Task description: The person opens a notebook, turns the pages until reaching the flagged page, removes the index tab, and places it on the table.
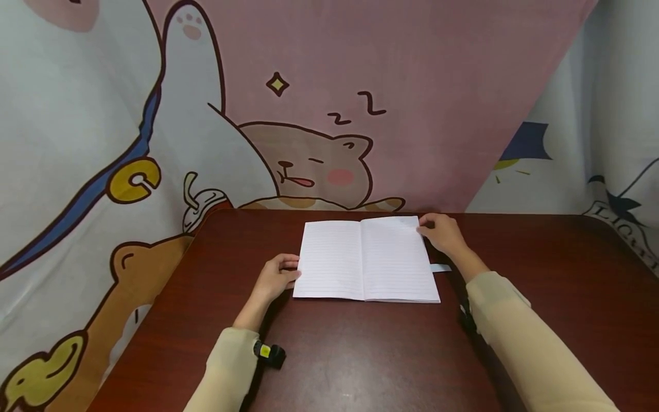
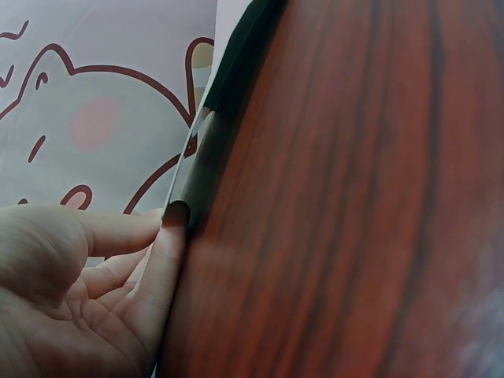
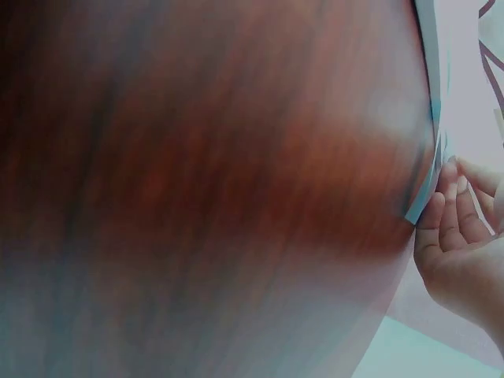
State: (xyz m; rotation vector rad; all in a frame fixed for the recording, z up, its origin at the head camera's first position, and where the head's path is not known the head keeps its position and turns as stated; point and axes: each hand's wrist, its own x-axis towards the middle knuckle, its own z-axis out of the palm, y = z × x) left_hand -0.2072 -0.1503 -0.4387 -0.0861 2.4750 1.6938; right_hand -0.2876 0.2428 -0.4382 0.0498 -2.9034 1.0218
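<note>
An open notebook (image 1: pixel 329 260) with blank lined pages lies on the dark wooden table, its spine running away from me. My left hand (image 1: pixel 274 278) pinches its left edge; in the left wrist view, the thumb and a finger of that hand (image 2: pixel 87 276) meet at the edge. At the upper right corner, my right hand (image 1: pixel 441 233) pinches the right page (image 1: pixel 396 257) between thumb and fingers. The right wrist view shows this hand (image 3: pixel 465 228) at the paper edge (image 3: pixel 435 102). A pale blue strip (image 1: pixel 440 268) juts out from under the right side.
The reddish-brown table (image 1: pixel 329 355) reaches back to a cloth backdrop (image 1: pixel 437 86) with cartoon animals. More printed cloth (image 1: pixel 46 171) hangs along the left side. A small black device with a yellow-green patch (image 1: pixel 269 353) is worn at the left wrist.
</note>
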